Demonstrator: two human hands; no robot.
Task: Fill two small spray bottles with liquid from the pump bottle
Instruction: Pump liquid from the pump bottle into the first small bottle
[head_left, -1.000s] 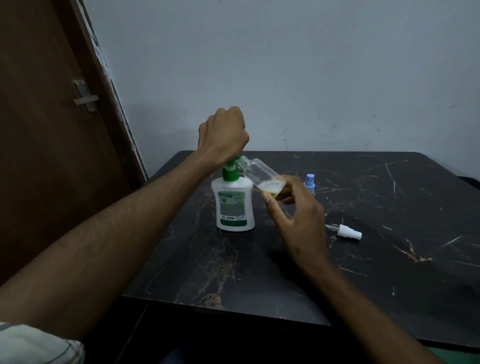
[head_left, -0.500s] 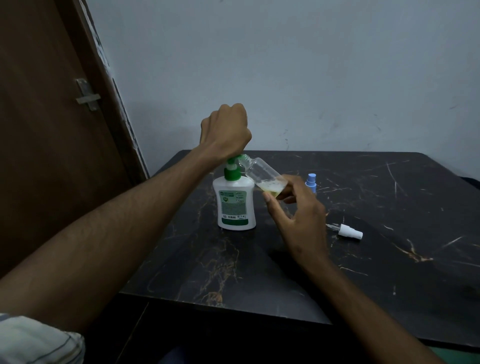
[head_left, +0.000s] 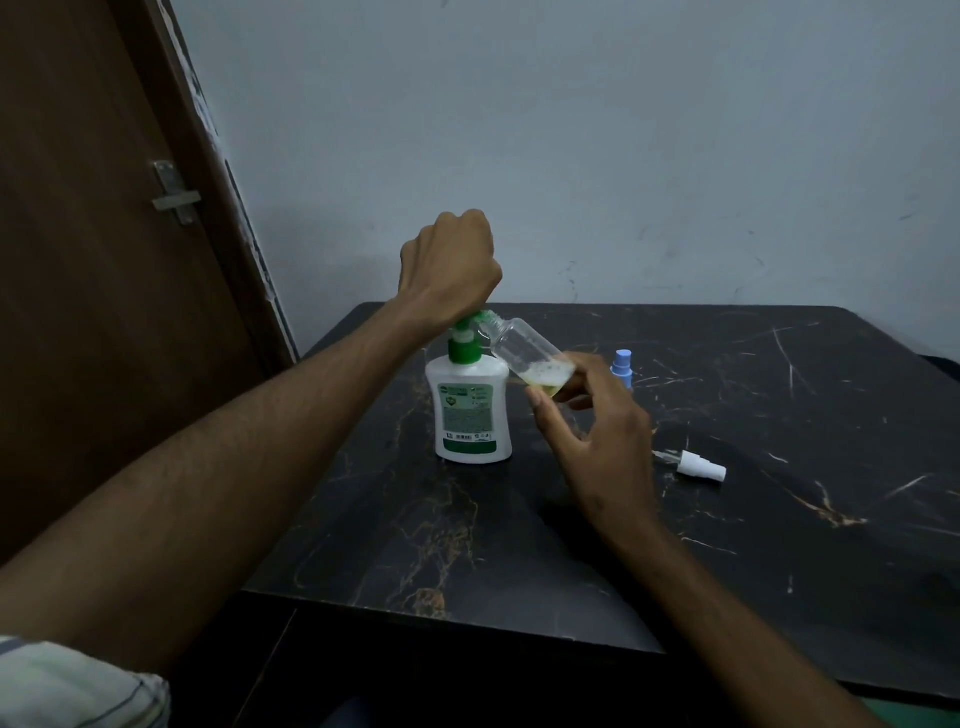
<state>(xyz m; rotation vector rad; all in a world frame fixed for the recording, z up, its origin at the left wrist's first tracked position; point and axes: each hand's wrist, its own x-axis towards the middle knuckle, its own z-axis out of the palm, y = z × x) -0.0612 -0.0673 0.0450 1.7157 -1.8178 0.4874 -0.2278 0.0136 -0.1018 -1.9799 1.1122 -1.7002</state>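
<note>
A: Starting at the left, we see a brown door (head_left: 78, 312) with a metal latch (head_left: 174, 193), and our striped sleeve (head_left: 67, 686) low in the corner.

B: Next comes our left hand (head_left: 449, 265). It is a closed fist sitting on top of the green pump head (head_left: 467, 325) of the white pump bottle (head_left: 471, 410). The fingers are curled under, but we cannot tell just how they lie on the pump, since the back of the hand hides them.

A: The bottle itself stands upright on the black marble table (head_left: 779, 519), near the back left corner.

B: Just right of the pump, we hold the clear spray bottle (head_left: 530, 356) tilted, its open neck up against the green nozzle. A little pale yellowish liquid lies in its lower end.

A: That lower end sits in our right hand (head_left: 597, 441). The thumb (head_left: 545, 415) and the fingertips pinch the bottle's base, thumb on the near side, the other fingers behind and to the right.

B: Past the hand, a small blue spray cap (head_left: 622, 366) shows, with whatever is below it hidden by our fingers.

A: Further right, nearer to us, a white sprayer top (head_left: 698, 467) lies on its side on the table, apart from both hands.
</note>
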